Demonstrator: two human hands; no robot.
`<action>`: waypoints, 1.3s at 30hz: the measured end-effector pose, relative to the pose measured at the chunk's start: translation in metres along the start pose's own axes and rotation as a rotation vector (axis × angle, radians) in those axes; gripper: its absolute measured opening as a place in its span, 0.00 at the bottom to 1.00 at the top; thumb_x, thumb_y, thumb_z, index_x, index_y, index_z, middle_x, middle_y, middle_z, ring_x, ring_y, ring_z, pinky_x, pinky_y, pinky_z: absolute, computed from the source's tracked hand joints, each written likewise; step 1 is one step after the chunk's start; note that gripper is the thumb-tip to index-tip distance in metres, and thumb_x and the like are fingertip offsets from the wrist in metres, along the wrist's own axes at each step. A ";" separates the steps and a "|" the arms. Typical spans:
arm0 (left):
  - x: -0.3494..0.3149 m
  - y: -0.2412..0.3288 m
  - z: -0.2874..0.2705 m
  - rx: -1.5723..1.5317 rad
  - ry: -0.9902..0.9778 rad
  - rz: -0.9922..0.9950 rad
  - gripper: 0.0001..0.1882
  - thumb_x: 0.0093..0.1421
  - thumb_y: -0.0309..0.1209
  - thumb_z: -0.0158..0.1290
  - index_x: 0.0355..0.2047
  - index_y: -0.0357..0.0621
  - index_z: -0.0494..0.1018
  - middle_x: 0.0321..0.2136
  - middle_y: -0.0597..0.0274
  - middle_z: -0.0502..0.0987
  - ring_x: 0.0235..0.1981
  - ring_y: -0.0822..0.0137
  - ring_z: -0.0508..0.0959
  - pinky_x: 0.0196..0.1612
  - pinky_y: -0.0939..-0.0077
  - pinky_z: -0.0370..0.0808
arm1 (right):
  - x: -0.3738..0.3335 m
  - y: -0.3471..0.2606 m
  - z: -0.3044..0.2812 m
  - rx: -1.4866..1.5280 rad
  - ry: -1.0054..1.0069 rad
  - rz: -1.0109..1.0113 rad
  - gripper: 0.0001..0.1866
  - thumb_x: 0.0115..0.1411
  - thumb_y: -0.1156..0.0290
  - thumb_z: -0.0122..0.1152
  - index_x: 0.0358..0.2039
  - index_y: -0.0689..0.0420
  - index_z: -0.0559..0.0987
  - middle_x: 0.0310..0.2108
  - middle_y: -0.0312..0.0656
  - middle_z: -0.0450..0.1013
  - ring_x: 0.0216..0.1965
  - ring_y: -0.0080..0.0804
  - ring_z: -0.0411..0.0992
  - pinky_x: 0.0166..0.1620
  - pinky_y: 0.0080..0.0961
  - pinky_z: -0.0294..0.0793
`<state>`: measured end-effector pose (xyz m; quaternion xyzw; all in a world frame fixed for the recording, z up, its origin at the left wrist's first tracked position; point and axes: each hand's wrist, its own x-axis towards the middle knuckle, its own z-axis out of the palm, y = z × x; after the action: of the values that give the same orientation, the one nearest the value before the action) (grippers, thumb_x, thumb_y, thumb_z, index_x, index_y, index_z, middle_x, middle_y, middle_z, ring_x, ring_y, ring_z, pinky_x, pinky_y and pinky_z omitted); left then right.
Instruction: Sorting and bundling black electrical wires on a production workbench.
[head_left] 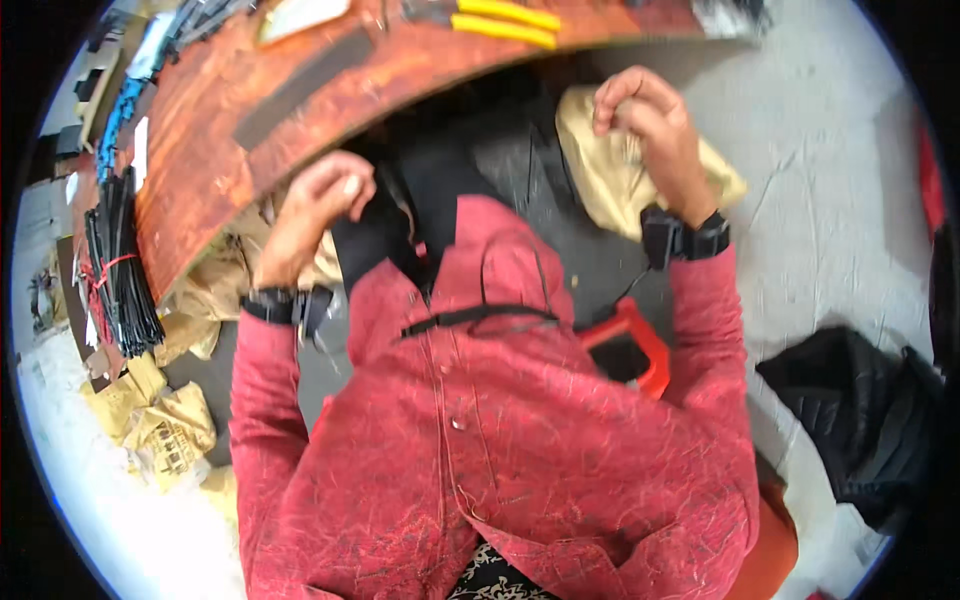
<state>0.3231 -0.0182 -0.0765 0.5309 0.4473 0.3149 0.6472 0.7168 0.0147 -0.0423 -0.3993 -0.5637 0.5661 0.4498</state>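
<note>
My left hand [325, 192] is beside the table's curved front edge, its fingers curled in toward the thumb. Higher and well to the right is my right hand [655, 125], raised over a tan bag [598, 180], its fingers bent into a loose pinch. Whether either hand holds something small cannot be made out. Across my lap lies a narrow black strap [478, 316], with a thin dark cord looping up from it; neither hand touches it. Dark bands with small boxes circle both wrists.
On the reddish wooden table [215, 170] are a dark flat strip [305, 88], yellow-handled pliers [507, 22] and a bundle of black cable ties [122, 265] at the left edge. Tan bags [172, 430] lie lower left. A red frame-like part [650, 355] is by my right side; black fabric [860, 410] lies on the floor.
</note>
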 end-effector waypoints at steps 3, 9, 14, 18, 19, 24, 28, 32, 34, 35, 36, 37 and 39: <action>-0.030 -0.009 -0.031 -0.052 0.153 0.010 0.13 0.65 0.39 0.55 0.40 0.42 0.73 0.31 0.68 0.75 0.31 0.77 0.72 0.36 0.82 0.70 | 0.040 -0.005 0.023 0.079 0.021 -0.020 0.06 0.58 0.79 0.46 0.31 0.62 0.74 0.30 0.40 0.73 0.32 0.25 0.71 0.40 0.23 0.73; -0.046 -0.002 -0.023 -0.178 0.234 0.068 0.10 0.63 0.35 0.58 0.39 0.43 0.74 0.32 0.67 0.76 0.32 0.77 0.73 0.38 0.81 0.70 | 0.093 -0.046 0.071 0.001 -0.086 -0.127 0.08 0.59 0.79 0.46 0.33 0.63 0.75 0.30 0.39 0.74 0.31 0.25 0.72 0.38 0.21 0.74; -0.040 0.006 -0.022 -0.232 0.250 0.161 0.09 0.63 0.34 0.57 0.38 0.42 0.73 0.31 0.66 0.75 0.32 0.76 0.73 0.37 0.81 0.70 | 0.175 -0.080 0.103 -0.160 -0.169 -0.197 0.09 0.59 0.79 0.47 0.35 0.63 0.76 0.31 0.39 0.75 0.31 0.23 0.74 0.37 0.20 0.75; -0.037 0.017 -0.033 -0.255 0.282 0.239 0.09 0.64 0.33 0.57 0.38 0.41 0.73 0.31 0.64 0.75 0.32 0.74 0.73 0.37 0.80 0.70 | 0.231 -0.071 0.112 -0.212 -0.189 -0.204 0.09 0.59 0.80 0.47 0.37 0.63 0.76 0.31 0.38 0.75 0.31 0.23 0.74 0.37 0.21 0.75; -0.039 0.019 -0.036 -0.256 0.290 0.254 0.09 0.63 0.33 0.57 0.38 0.41 0.73 0.31 0.64 0.75 0.31 0.74 0.72 0.37 0.80 0.69 | 0.241 -0.068 0.110 -0.258 -0.165 -0.189 0.09 0.58 0.80 0.48 0.37 0.64 0.77 0.31 0.38 0.75 0.32 0.23 0.74 0.37 0.20 0.76; -0.055 0.027 -0.051 -0.249 0.363 0.304 0.09 0.63 0.33 0.57 0.37 0.41 0.72 0.29 0.63 0.74 0.31 0.72 0.72 0.36 0.78 0.69 | 0.272 -0.031 0.071 -0.666 0.047 -0.200 0.11 0.57 0.74 0.51 0.37 0.59 0.80 0.36 0.45 0.78 0.35 0.36 0.77 0.41 0.30 0.77; -0.063 0.064 -0.044 -0.247 0.275 0.482 0.08 0.61 0.30 0.58 0.37 0.39 0.75 0.31 0.60 0.78 0.33 0.71 0.75 0.38 0.78 0.72 | 0.267 -0.021 0.050 -1.093 0.231 -0.210 0.12 0.55 0.68 0.54 0.37 0.54 0.83 0.38 0.49 0.79 0.38 0.49 0.77 0.43 0.41 0.76; -0.061 0.150 -0.008 -0.142 -0.003 0.806 0.06 0.59 0.29 0.59 0.29 0.39 0.77 0.28 0.58 0.77 0.32 0.67 0.76 0.37 0.73 0.73 | 0.254 -0.026 0.028 -1.253 0.340 -0.184 0.11 0.54 0.68 0.54 0.35 0.53 0.83 0.36 0.50 0.79 0.39 0.51 0.77 0.44 0.44 0.75; -0.064 0.172 0.009 -0.244 -0.155 0.925 0.06 0.59 0.29 0.59 0.28 0.40 0.80 0.28 0.57 0.78 0.31 0.65 0.78 0.35 0.69 0.75 | 0.253 -0.026 0.028 -1.255 0.352 -0.179 0.11 0.54 0.69 0.54 0.34 0.54 0.83 0.35 0.50 0.80 0.39 0.51 0.78 0.44 0.45 0.75; -0.062 0.180 0.014 -0.275 -0.247 0.986 0.05 0.59 0.29 0.59 0.30 0.40 0.81 0.29 0.56 0.79 0.30 0.64 0.79 0.35 0.67 0.76 | 0.253 -0.027 0.025 -1.263 0.355 -0.181 0.11 0.54 0.69 0.54 0.34 0.54 0.84 0.35 0.50 0.80 0.39 0.51 0.78 0.44 0.45 0.75; -0.045 0.195 0.025 -0.264 -0.350 1.094 0.03 0.60 0.27 0.57 0.29 0.43 0.78 0.25 0.58 0.79 0.24 0.64 0.78 0.27 0.71 0.75 | 0.249 -0.029 0.013 -1.273 0.376 -0.169 0.11 0.54 0.69 0.54 0.33 0.53 0.84 0.34 0.50 0.80 0.39 0.51 0.78 0.44 0.45 0.75; -0.044 0.208 0.031 -0.238 -0.409 1.202 0.05 0.62 0.25 0.55 0.29 0.45 0.76 0.21 0.60 0.79 0.18 0.64 0.77 0.20 0.75 0.75 | 0.250 -0.030 0.020 -1.270 0.354 -0.178 0.12 0.53 0.69 0.53 0.33 0.53 0.84 0.34 0.50 0.80 0.39 0.51 0.78 0.44 0.45 0.75; -0.054 0.224 0.035 -0.185 -0.425 1.131 0.06 0.64 0.31 0.54 0.41 0.57 0.76 0.30 0.56 0.79 0.22 0.63 0.78 0.23 0.72 0.77 | 0.254 -0.029 0.020 -1.280 0.319 -0.159 0.12 0.54 0.68 0.53 0.34 0.54 0.84 0.35 0.49 0.80 0.40 0.50 0.77 0.44 0.43 0.75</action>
<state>0.3484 -0.0268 0.1548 0.6790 -0.0720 0.5344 0.4981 0.6295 0.2519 0.0019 -0.6240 -0.7427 0.0186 0.2421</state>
